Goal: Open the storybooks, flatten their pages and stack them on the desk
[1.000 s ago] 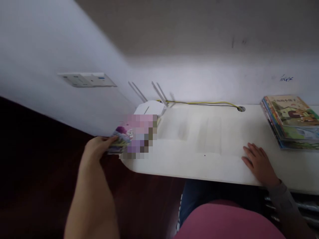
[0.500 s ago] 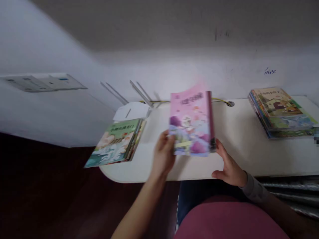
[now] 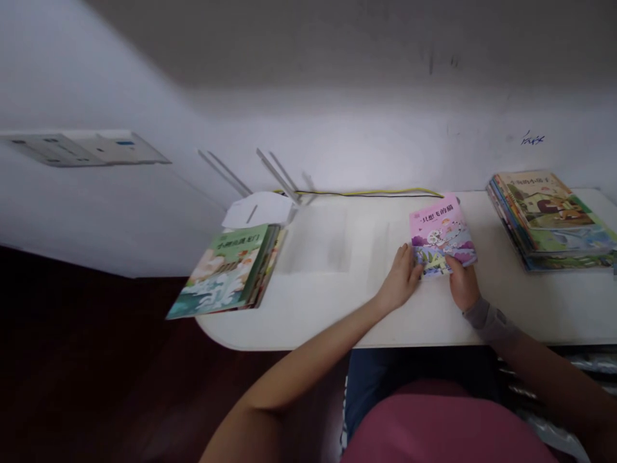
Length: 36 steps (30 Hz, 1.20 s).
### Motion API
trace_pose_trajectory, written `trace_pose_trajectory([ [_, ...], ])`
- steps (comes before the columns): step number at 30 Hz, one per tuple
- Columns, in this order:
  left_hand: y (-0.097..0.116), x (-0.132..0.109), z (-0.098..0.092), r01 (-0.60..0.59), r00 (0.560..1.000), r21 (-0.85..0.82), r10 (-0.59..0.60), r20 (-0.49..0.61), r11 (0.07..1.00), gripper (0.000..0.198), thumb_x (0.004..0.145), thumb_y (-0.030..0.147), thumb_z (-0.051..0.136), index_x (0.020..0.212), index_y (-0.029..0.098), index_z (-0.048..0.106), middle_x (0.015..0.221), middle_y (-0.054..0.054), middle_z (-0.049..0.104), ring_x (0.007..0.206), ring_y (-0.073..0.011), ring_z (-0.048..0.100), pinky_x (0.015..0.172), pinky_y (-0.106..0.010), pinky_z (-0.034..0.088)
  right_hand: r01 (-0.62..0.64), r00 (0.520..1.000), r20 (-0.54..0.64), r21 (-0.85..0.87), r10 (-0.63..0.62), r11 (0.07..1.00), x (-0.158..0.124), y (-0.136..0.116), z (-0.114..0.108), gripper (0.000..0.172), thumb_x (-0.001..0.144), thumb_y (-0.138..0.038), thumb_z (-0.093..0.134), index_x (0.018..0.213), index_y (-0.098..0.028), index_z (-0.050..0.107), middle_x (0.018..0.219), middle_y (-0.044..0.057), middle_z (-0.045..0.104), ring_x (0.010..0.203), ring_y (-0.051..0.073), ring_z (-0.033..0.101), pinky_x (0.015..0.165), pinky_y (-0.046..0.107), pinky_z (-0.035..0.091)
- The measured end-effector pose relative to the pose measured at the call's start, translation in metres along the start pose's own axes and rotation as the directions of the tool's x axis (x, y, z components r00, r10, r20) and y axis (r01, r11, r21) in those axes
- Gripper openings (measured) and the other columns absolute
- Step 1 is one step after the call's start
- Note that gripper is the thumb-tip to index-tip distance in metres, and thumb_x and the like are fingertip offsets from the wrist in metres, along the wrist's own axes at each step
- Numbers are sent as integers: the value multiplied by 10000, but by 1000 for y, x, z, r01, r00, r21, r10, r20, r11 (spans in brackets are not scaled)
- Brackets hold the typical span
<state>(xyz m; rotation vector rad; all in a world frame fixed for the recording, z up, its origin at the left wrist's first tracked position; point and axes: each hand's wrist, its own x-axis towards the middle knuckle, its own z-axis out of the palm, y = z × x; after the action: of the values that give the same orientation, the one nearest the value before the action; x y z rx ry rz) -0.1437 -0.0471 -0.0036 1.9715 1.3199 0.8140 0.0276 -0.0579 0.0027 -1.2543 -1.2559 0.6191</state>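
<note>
The left hand point(image 3: 398, 280) and right hand point(image 3: 463, 284), fingers pressed together, pinch the lower edges of a thin pink paperback picture book point(image 3: 442, 235) (illustrated cover) above a smooth white table point(image 3: 328, 321).

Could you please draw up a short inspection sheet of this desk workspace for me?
Surface: white desk, rounded front corner, faint pale marks on top.
Job's things: pink picture book, lying near the front edge.
Grippers: left hand touches the book's lower left edge; right hand, grey sleeve, touches its lower edge; grip unclear.
Clutter: green-covered books overhanging the left corner; picture book stack at right; white router at back.
Cables: yellow and black cable along the back edge.
Surroundings: wall panel, dark floor.
</note>
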Motion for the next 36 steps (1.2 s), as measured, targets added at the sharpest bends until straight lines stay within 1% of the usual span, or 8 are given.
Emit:
trace_pose_trajectory([
  [5,-5,-9,-9,-66,987,468,-10,158,881,652,949,501,358,1413,43,341,1499,-256,306,1423,-371,196,1103,-584,250,-72,997,-42,-13,71,997,-5,7,8,361,798,-368,552,1085,-160,616,1144,121,651,1127,268,565,1064,504,354],
  [11,-29,-19,-45,-14,995,742,-62,74,670,656,950,517,353,1414,54,372,1485,-237,345,1401,-376,262,1108,-576,246,21,999,-34,-90,-24,996,-6,8,6,294,824,-355,529,1042,-186,632,1044,105,684,1069,268,602,1024,500,404],
  [15,-52,-28,-74,-89,989,728,-25,144,680,523,977,358,330,1385,40,404,1469,-213,390,1374,-307,353,1108,-450,319,127,989,97,-170,-112,977,-4,-7,11,397,875,-349,463,1216,-174,566,1145,130,656,1104,262,598,1001,469,444],
  [18,-59,-31,-88,-191,978,681,79,193,707,506,961,368,377,1363,66,439,1448,-196,430,1343,-284,405,1085,-423,358,303,940,242,-255,-242,918,-2,-31,27,581,901,-310,425,1451,-162,310,1426,148,456,1324,249,425,1089,456,363],
  [22,-60,-33,-92,-179,984,660,116,138,730,475,922,392,465,1311,124,515,1404,-164,490,1281,-304,458,1034,-461,405,588,741,601,-368,-298,721,-10,-60,63,694,882,-198,398,1515,-124,121,1544,156,270,1443,264,184,1151,497,233],
  [26,-66,-35,-94,-180,984,638,127,128,749,513,829,331,596,1287,108,542,1346,-188,527,1285,-334,437,1046,-494,395,711,592,794,-435,-137,553,-28,-63,98,599,869,-105,380,1463,-90,300,1518,200,314,1420,330,226,1127,557,211],
  [32,-69,-36,-106,-325,944,414,268,191,850,475,846,151,475,1321,155,501,1337,-137,549,1309,-232,438,1101,-480,367,671,586,810,-472,-19,571,-33,-51,119,527,919,-220,402,1422,-68,365,1477,210,384,1374,340,326,1097,533,280],
  [36,-65,-38,-113,-274,961,408,235,143,871,392,857,140,443,1229,142,565,1300,-140,577,1268,-212,488,1108,-459,370,654,583,812,-466,-5,596,-29,-49,119,535,930,-290,406,1419,-75,376,1479,196,388,1379,344,321,1111,527,270],
])
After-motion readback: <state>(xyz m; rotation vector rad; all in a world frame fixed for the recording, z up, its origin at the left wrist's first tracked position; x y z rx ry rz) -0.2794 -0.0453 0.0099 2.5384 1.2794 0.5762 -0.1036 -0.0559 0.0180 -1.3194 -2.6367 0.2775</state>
